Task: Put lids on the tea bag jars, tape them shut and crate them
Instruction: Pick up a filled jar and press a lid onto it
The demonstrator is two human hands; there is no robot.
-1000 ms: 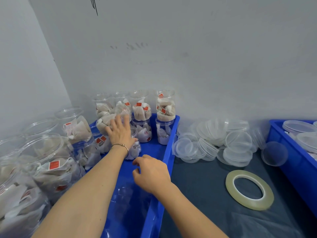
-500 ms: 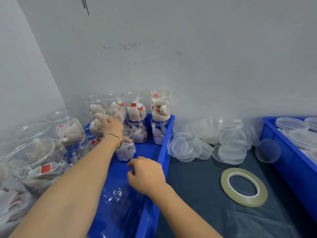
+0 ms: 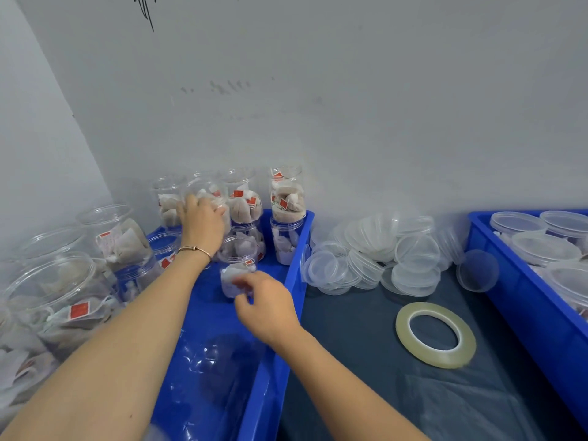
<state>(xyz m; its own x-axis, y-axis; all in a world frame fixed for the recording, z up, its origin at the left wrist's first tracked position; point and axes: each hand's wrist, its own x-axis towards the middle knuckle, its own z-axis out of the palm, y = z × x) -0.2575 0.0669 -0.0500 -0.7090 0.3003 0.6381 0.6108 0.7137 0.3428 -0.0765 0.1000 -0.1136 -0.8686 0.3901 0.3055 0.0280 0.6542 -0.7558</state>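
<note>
Both hands have pushed deeper into the blue crate (image 3: 296, 249) since half a second ago, the right now reaching a lone jar.

Head view: the left hand (image 3: 203, 224) spreads relaxed fingers over a stacked tea bag jar (image 3: 210, 194) at the back, gripping nothing, while the right hand (image 3: 264, 300) curls at the front jar (image 3: 237, 268), though a closed pinch cannot be confirmed. Loose lids (image 3: 375, 253) and the tape roll (image 3: 436, 334) lie on the table outside the crate. Leaning on the two-high stacks could topple them and spill tea bags.
</note>
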